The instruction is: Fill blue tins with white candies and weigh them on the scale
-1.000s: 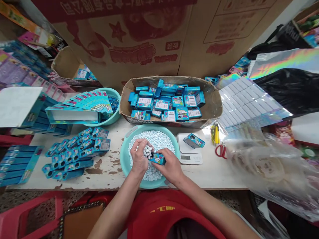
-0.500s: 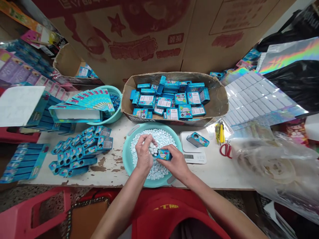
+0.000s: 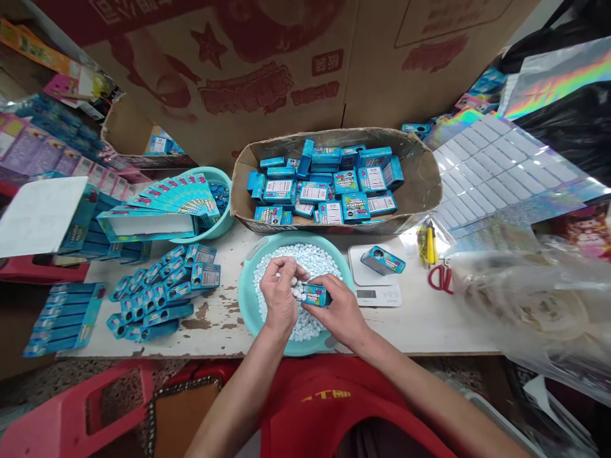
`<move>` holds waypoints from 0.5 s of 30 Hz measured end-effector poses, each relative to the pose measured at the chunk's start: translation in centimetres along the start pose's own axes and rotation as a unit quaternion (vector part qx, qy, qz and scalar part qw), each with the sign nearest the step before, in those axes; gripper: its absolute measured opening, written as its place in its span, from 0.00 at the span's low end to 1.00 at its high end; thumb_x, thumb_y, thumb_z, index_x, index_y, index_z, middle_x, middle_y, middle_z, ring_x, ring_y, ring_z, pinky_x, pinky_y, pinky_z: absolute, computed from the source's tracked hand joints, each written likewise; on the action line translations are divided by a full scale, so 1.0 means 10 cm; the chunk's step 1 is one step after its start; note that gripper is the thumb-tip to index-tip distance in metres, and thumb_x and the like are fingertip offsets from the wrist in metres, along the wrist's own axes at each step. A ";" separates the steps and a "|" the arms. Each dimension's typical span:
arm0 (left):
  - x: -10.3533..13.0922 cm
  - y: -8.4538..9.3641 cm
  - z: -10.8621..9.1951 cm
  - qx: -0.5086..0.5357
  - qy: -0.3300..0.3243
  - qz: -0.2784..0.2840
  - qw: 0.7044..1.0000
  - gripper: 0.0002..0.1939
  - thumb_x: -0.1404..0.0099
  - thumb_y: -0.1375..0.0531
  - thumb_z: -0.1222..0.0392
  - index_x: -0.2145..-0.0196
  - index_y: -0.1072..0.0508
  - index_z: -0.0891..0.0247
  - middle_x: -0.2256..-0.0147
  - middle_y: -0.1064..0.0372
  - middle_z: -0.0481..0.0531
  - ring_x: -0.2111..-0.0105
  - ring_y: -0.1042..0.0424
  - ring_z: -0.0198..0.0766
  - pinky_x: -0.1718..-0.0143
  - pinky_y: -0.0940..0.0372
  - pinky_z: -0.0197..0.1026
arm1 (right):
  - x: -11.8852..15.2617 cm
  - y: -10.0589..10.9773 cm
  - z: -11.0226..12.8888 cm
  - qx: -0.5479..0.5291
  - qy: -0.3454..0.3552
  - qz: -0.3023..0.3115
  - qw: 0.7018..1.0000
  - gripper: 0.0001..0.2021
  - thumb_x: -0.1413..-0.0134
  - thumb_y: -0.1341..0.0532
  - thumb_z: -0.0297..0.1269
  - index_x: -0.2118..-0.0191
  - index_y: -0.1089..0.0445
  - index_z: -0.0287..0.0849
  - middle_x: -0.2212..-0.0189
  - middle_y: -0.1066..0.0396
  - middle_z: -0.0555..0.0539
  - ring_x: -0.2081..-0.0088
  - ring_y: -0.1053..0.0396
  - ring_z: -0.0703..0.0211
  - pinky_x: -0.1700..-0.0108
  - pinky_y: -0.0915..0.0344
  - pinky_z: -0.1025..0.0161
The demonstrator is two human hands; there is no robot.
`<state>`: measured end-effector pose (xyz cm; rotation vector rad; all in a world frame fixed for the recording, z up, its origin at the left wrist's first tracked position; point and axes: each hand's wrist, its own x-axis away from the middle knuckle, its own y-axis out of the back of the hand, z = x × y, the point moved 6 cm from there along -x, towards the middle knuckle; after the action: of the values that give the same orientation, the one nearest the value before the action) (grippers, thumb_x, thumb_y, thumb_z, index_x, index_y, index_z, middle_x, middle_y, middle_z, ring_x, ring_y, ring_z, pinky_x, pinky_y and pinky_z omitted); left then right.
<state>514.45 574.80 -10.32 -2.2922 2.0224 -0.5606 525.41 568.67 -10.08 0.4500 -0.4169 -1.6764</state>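
Observation:
My left hand (image 3: 280, 294) is curled around a small heap of white candies (image 3: 298, 291), at the mouth of a little blue candy box (image 3: 316, 295). That box lies on its side in the grip of my right hand (image 3: 341, 308), thumb below and fingers above. Both hands are over a turquoise basin (image 3: 249, 318) filled with loose pale candies (image 3: 315, 257). To the right, another blue box (image 3: 383, 260) with a round hole in its end rests on a white kitchen scale (image 3: 387, 297).
Behind the basin stands a cut-down carton (image 3: 420, 191) with several blue boxes. Rows of blue boxes (image 3: 157, 296) lie at the left, near a second basin (image 3: 224, 222) under fanned cards (image 3: 176, 194). Red scissors (image 3: 440, 278), a yellow cutter (image 3: 431, 245) and plastic bags (image 3: 529, 312) are at the right.
The whole view has shifted slightly. My left hand still holds candies against the box's opening, its fingers a little more closed; my right hand keeps its grip on the box.

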 end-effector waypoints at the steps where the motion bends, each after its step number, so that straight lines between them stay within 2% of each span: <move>1: 0.01 0.00 -0.01 -0.001 -0.006 -0.001 1.000 0.11 0.42 0.39 0.54 0.72 0.34 0.63 0.78 0.36 0.45 0.78 0.34 0.31 0.72 0.38 0.35 | 0.00 0.00 0.00 0.002 -0.001 0.000 1.000 0.15 0.57 0.33 0.29 0.62 0.34 0.45 0.64 0.30 0.48 0.59 0.33 0.51 0.58 0.38 0.57; 8: 0.05 -0.02 -0.15 0.012 -0.033 0.002 0.999 0.11 0.42 0.39 0.54 0.73 0.34 0.63 0.78 0.37 0.45 0.79 0.36 0.30 0.75 0.40 0.34 | 0.03 0.04 0.09 -0.021 0.010 0.001 1.000 0.16 0.59 0.32 0.29 0.61 0.33 0.44 0.65 0.31 0.48 0.60 0.33 0.52 0.59 0.37 0.59; 13: 0.03 0.00 -0.02 -0.013 0.003 0.013 1.000 0.11 0.42 0.40 0.53 0.74 0.34 0.64 0.78 0.36 0.45 0.79 0.35 0.30 0.75 0.39 0.34 | 0.03 -0.01 -0.03 -0.026 -0.013 0.021 0.999 0.15 0.58 0.32 0.29 0.62 0.33 0.45 0.65 0.30 0.48 0.60 0.33 0.52 0.59 0.37 0.58; 15: 0.04 0.00 0.00 -0.005 -0.010 0.020 1.000 0.12 0.42 0.40 0.53 0.74 0.34 0.63 0.78 0.36 0.45 0.79 0.35 0.30 0.75 0.39 0.34 | 0.03 -0.04 -0.06 -0.030 -0.008 0.020 0.999 0.16 0.58 0.32 0.28 0.61 0.33 0.45 0.64 0.30 0.48 0.59 0.33 0.52 0.58 0.37 0.57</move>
<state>514.47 574.46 -10.19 -2.2477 2.0626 -0.5244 525.34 568.42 -10.78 0.3827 -0.3834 -1.6501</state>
